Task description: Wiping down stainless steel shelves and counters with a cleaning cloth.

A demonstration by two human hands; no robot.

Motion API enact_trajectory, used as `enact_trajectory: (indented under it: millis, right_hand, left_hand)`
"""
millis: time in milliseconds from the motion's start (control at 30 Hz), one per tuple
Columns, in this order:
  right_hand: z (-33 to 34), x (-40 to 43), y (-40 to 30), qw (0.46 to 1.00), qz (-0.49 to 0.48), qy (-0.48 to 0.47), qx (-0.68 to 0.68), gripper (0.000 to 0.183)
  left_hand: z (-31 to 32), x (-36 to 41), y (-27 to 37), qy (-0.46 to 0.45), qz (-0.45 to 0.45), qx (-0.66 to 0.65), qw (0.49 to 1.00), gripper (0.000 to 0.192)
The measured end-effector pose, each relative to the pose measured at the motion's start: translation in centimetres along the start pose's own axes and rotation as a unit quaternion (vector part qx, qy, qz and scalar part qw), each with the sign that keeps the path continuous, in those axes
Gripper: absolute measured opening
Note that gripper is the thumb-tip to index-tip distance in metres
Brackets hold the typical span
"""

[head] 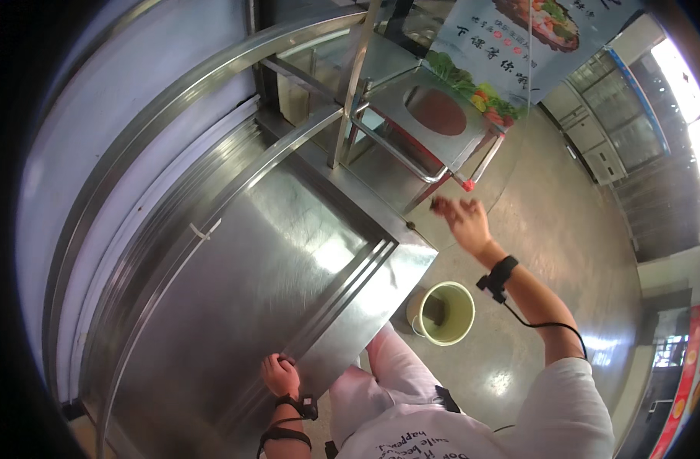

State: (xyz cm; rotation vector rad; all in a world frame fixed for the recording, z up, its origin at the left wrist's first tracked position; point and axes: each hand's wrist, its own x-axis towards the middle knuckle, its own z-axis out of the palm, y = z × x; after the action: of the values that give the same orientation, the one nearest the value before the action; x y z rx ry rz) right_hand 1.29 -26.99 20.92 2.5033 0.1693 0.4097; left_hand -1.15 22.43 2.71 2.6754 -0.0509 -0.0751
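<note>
My left hand (280, 376) rests with curled fingers on the grooved front edge of a stainless steel counter (252, 275). A small dark patch shows at its fingertips, but I cannot tell whether it is an object or shadow. Out past the counter's corner, my right hand (469, 226) is raised in the air with bent fingers. Motion blurs its fingertips, and whether the dark spot there is something held cannot be made out. Below that hand, a pale yellow plastic bucket (447, 312) stands on the floor, with a dark area inside it.
Metal rails (304, 137) and an upright post (355, 86) frame the counter's far side. Beyond it stands a steel stand (424, 115) with a round opening and red-tipped handles. A printed food banner (487, 51) hangs behind. Glass-fronted cabinets (611, 115) line the far right.
</note>
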Motion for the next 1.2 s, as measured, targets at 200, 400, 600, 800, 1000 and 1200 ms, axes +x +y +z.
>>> enact_trajectory:
  millis: [200, 400, 600, 800, 1000, 1200]
  right_hand:
    - [0.9, 4.9, -0.3, 1.000, 0.021, 0.021, 0.003, 0.034]
    - [10.6, -10.3, -4.2, 0.971, -0.130, -0.189, 0.063, 0.024]
    - [12.2, 3.4, -5.8, 0.974, -0.219, -0.048, -0.040, 0.018]
    - [11.2, 15.3, -4.7, 0.983, -0.170, 0.016, 0.072, 0.021]
    - [15.4, -1.8, -5.1, 0.793, 0.030, -0.478, 0.376, 0.053]
    - [16.7, 14.3, -6.2, 0.919, -0.353, -0.175, 0.001, 0.011]
  left_hand:
    - [0.7, 0.1, -0.6, -0.011, 0.013, 0.004, 1.000, 0.012]
    - [1.4, 0.8, -0.3, -0.026, -0.011, -0.005, 1.000, 0.017]
    - [1.0, 0.1, -1.1, -0.028, -0.031, 0.023, 0.999, 0.018]
    - [-0.1, 0.1, -0.7, -0.001, 0.015, 0.020, 1.000, 0.018]
    - [0.2, -0.5, -1.5, 0.008, -0.003, 0.029, 1.000, 0.019]
    - [0.4, 0.0, -0.5, -0.011, -0.027, 0.011, 1.000, 0.022]
